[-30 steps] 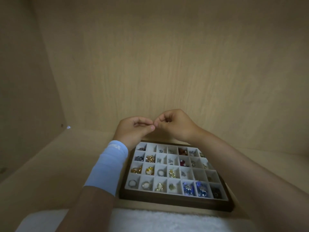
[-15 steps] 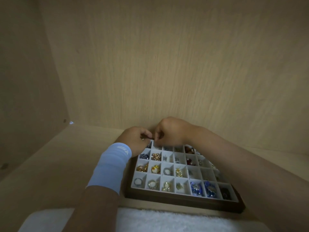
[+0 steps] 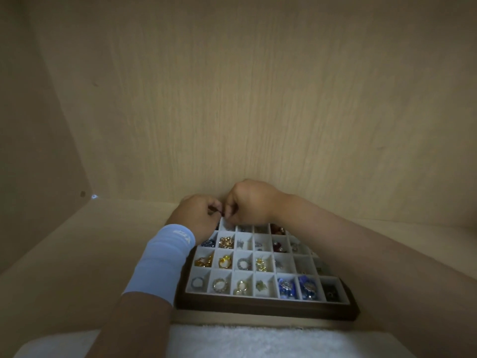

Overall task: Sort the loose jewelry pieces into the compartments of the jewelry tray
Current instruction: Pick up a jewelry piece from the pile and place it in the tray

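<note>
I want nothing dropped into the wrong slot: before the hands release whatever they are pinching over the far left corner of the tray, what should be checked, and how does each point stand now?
1. Left hand and right hand meet fingertip to fingertip over the far left of the jewelry tray: ok.
2. What the piece between the fingertips is: cannot tell, only a small dark speck shows.
3. Whether the compartment under the fingertips is free: cannot tell, the hands cover most of it.
4. Tray lies flat on the wooden shelf: ok.
5. Near-row pieces, such as the blue beaded pieces, sit inside their own compartments: ok.
6. Light good enough to tell small pieces apart: not ok, the scene is dim.
</note>
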The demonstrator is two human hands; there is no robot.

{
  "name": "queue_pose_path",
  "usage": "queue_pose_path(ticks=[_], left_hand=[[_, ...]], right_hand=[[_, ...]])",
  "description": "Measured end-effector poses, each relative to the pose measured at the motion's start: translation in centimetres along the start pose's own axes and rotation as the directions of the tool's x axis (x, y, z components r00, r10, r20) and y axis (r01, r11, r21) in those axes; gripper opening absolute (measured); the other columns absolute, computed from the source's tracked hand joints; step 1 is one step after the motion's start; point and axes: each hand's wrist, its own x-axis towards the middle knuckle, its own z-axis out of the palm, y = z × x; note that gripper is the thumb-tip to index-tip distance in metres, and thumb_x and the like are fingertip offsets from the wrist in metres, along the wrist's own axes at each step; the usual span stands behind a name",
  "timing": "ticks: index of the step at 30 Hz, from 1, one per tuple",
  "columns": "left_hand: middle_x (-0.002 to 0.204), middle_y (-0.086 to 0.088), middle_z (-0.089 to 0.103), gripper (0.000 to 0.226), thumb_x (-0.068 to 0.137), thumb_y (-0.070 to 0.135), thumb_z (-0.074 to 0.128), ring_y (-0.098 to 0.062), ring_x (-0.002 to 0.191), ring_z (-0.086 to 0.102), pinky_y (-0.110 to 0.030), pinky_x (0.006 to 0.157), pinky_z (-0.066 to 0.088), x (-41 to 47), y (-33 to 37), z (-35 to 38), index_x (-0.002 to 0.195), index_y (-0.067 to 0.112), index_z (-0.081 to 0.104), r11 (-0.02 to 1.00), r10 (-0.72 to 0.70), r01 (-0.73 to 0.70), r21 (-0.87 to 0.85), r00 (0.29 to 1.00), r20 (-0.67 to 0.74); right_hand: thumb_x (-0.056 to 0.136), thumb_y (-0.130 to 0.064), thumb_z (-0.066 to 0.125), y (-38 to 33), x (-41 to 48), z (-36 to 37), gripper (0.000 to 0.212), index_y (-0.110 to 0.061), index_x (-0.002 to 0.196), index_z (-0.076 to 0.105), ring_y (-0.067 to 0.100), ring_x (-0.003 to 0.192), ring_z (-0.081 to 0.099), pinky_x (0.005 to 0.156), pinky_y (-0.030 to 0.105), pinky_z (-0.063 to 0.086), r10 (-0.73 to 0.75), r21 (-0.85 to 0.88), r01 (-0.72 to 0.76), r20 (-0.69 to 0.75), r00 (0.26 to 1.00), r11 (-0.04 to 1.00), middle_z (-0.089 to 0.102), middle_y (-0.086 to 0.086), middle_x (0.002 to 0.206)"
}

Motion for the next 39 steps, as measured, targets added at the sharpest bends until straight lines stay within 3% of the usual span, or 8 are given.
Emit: queue_pose_path(ticks=[6, 13, 17, 22, 27, 31, 35, 39], left_hand=[[0.101, 0.012, 0.061, 0.022, 0.089, 0.024, 0.060, -0.014, 0.107, 0.054, -0.037, 0.096, 0.047, -0.2, 1.6, 0.2, 0.082, 0.045, 0.060, 0.997, 0.080, -0.079, 0.012, 0.996, -0.029], [0.092, 0.019, 0.061, 0.019, 0.091, 0.018, 0.058, -0.006, 0.089, 0.058, -0.024, 0.084, 0.047, -1.3, 6.4, 1.5, 0.093, 0.035, 0.068, 0.974, 0.217, -0.214, -0.069, 0.976, 0.033], [0.092, 0.020, 0.064, 0.019, 0.093, 0.021, 0.057, -0.001, 0.086, 0.058, -0.021, 0.081, 0.048, -2.5, 9.4, 2.9, 0.101, 0.031, 0.071, 0.958, 0.285, -0.277, -0.079, 0.951, 0.120], [0.094, 0.024, 0.065, 0.017, 0.094, 0.025, 0.059, 0.004, 0.086, 0.059, -0.017, 0.079, 0.047, -3.9, 13.2, 5.2, 0.100, 0.036, 0.071, 0.935, 0.354, -0.337, -0.113, 0.912, 0.208], [0.088, 0.022, 0.062, 0.013, 0.089, 0.026, 0.065, -0.001, 0.086, 0.057, -0.027, 0.088, 0.051, -4.8, 17.4, 8.7, 0.094, 0.033, 0.075, 0.902, 0.428, -0.420, -0.098, 0.847, 0.314], [0.098, 0.015, 0.062, 0.013, 0.086, 0.031, 0.063, -0.008, 0.106, 0.047, -0.034, 0.098, 0.044, -4.9, 19.2, 11.4, 0.092, 0.036, 0.074, 0.857, 0.469, -0.514, 0.038, 0.809, 0.355], [0.101, 0.013, 0.062, 0.015, 0.088, 0.032, 0.061, -0.011, 0.108, 0.045, -0.036, 0.098, 0.044, -4.8, 19.0, 12.4, 0.095, 0.036, 0.073, 0.833, 0.466, -0.540, 0.121, 0.802, 0.373], [0.097, 0.015, 0.063, 0.015, 0.088, 0.033, 0.061, -0.008, 0.101, 0.046, -0.031, 0.094, 0.044, -4.7, 18.0, 12.2, 0.097, 0.036, 0.073, 0.824, 0.497, -0.556, 0.111, 0.802, 0.332]], right_hand=[[0.084, -0.023, 0.075, 2.8, -3.3, -2.1, 0.008, -0.025, 0.091, 0.079, -0.002, 0.087, 0.066, 0.088, 0.027, 0.055, 0.036, 0.177, -0.022, -0.077, 0.996, 0.984, 0.074, -0.016, 0.092], [0.085, -0.017, 0.077, 8.1, -12.0, -3.6, 0.011, -0.027, 0.091, 0.078, -0.014, 0.070, 0.060, 0.065, 0.004, 0.040, 0.185, 0.298, -0.142, -0.124, 0.975, 0.944, 0.069, -0.023, 0.077], [0.085, -0.010, 0.077, 10.6, -17.1, -3.5, 0.010, -0.017, 0.092, 0.079, -0.010, 0.050, 0.055, 0.052, 0.006, 0.040, 0.295, 0.393, -0.245, -0.071, 0.953, 0.886, 0.066, -0.014, 0.068], [0.086, -0.009, 0.072, 12.6, -21.3, -3.4, 0.013, -0.019, 0.090, 0.078, -0.002, 0.044, 0.051, 0.052, 0.018, 0.044, 0.366, 0.365, -0.363, 0.064, 0.929, 0.857, 0.068, -0.013, 0.065], [0.073, -0.021, 0.086, 13.5, -23.0, -3.3, 0.015, -0.024, 0.086, 0.078, 0.008, 0.054, 0.052, 0.054, 0.017, 0.043, 0.411, 0.270, -0.462, 0.226, 0.883, 0.844, 0.068, -0.009, 0.069], [0.072, -0.018, 0.086, 13.5, -23.3, -2.6, 0.019, -0.024, 0.089, 0.080, 0.003, 0.061, 0.058, 0.056, 0.015, 0.044, 0.389, 0.252, -0.478, 0.331, 0.860, 0.842, 0.077, -0.008, 0.081], [0.073, -0.018, 0.086, 13.5, -22.8, -1.6, 0.016, -0.029, 0.081, 0.078, -0.003, 0.065, 0.061, 0.064, 0.014, 0.046, 0.396, 0.282, -0.477, 0.299, 0.868, 0.833, 0.072, -0.015, 0.070], [0.075, -0.021, 0.085, 13.6, -22.6, -1.3, 0.011, -0.026, 0.084, 0.081, -0.007, 0.070, 0.062, 0.069, 0.010, 0.045, 0.388, 0.332, -0.440, 0.212, 0.897, 0.834, 0.074, -0.015, 0.075]])
